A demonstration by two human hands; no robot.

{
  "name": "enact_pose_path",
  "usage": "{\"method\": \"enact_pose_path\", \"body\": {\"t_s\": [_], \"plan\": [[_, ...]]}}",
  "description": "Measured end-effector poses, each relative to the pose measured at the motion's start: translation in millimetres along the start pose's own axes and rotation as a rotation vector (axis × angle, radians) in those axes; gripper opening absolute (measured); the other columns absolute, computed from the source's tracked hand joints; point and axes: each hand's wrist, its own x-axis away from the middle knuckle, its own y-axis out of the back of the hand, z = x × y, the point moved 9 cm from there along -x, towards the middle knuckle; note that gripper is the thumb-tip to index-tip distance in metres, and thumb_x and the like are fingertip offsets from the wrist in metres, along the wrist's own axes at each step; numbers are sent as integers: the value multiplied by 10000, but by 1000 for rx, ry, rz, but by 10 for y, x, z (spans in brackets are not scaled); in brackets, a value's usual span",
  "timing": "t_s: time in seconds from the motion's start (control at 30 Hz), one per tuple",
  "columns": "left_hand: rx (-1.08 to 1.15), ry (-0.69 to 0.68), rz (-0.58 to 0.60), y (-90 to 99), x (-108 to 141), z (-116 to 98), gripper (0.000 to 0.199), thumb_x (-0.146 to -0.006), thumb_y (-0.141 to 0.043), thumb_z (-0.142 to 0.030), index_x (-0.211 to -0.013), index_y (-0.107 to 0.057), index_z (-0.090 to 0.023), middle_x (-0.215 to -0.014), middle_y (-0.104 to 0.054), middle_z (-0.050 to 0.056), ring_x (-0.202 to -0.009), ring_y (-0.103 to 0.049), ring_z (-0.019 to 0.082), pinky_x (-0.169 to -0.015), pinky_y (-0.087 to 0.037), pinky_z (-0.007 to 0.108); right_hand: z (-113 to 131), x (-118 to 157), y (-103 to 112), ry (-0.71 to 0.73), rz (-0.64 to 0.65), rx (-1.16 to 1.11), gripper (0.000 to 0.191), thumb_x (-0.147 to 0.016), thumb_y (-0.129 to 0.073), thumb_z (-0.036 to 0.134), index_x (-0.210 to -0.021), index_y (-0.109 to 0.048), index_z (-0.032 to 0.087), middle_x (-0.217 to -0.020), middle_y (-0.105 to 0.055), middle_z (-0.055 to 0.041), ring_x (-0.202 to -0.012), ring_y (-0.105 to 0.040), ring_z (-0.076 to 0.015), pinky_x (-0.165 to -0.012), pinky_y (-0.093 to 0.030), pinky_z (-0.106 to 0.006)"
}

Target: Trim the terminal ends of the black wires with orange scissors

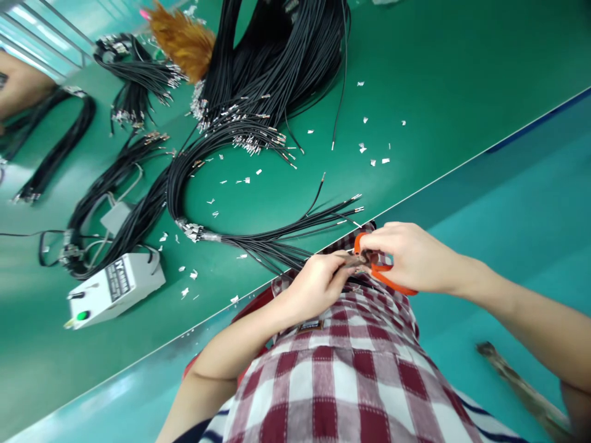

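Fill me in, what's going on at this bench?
Someone in a checked garment is working at the edge of a green table. Their right hand holds orange-handled scissors; their left hand is close to the blades, though what it grips is hard to make out. A bundle of black cables fans out toward the hands. A larger cable pile and scattered white scraps lie beyond it.

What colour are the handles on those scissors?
The looped scissor handles are orange, best seen in the head view.
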Motion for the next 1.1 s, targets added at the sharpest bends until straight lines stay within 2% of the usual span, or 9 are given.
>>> {"method": "enact_pose_path", "body": {"t_s": [0.2,0.33,0.43,0.53,0.7,0.8,0.9,1.0,1.1], "plan": [[-9,78,105,-56,6,43,177,-929,-481,-149,-832,-628,-137,-709,-615,14,-619,-513,126,-614,-396,244,132,-36,-70,148,114,56,152,-778,-540,149,-649,-487,210,-566,-515,34,-549,-394,-123,-564,-259,-265],[39,39,98,-48,17,31,182,-954,-481,-179,-934,-661,-153,-858,-691,42,-757,-613,157,-717,-458,256,76,-33,-88,124,129,-135,166,-815,-548,167,-665,-490,207,-580,-503,44,-563,-419,-112,-556,-281,-247],[27,37,107,-46,40,51,187,-963,-484,-202,-951,-667,-163,-845,-692,35,-735,-616,152,-702,-468,251,-16,-24,-113,66,120,-308,151,-807,-578,178,-674,-510,203,-610,-505,42,-582,-426,-110,-560,-301,-248],[9,16,89,-22,74,55,177,-967,-503,-227,-884,-645,-161,-741,-659,9,-650,-585,123,-632,-452,224,-195,6,-302,-116,146,-727,111,-783,-631,199,-721,-539,198,-682,-563,28,-622,-490,-113,-594,-373,-246],[-130,-334,-200,97,188,-158,85,-934,-545,-127,-949,-617,-169,-834,-721,38,-717,-657,124,-671,-506,224,-279,140,-850,-408,55,-1561,317,-648,-741,186,-713,-433,215,-642,-607,46,-600,-541,-103,-608,-418,-235],[-365,-469,-449,132,287,-237,137,-911,-557,-90,-1005,-613,-172,-835,-725,51,-730,-667,143,-699,-519,256,-194,259,-1057,-475,47,-1767,337,-654,-757,220,-738,-431,216,-619,-582,50,-569,-505,-92,-583,-398,-227],[-218,-238,-489,201,187,-33,80,-939,-554,-166,-994,-611,-176,-850,-709,47,-713,-647,124,-663,-509,228,-322,353,-901,-396,-67,-1612,339,-712,-748,315,-752,-423,227,-635,-580,31,-567,-482,-118,-570,-391,-262],[119,26,-371,168,70,204,137,-957,-547,-281,-970,-622,-167,-811,-676,30,-652,-603,103,-600,-480,206,-712,488,-591,-458,-273,-1012,267,-765,-735,333,-782,-492,221,-711,-601,8,-636,-524,-150,-627,-426,-294],[290,120,-308,127,31,273,210,-941,-573,-340,-982,-648,-148,-806,-668,31,-626,-562,95,-581,-452,205,-809,509,-411,-450,-313,-497,135,-822,-676,293,-835,-571,210,-839,-635,-31,-775,-577,-190,-739,-463,-336]]}}
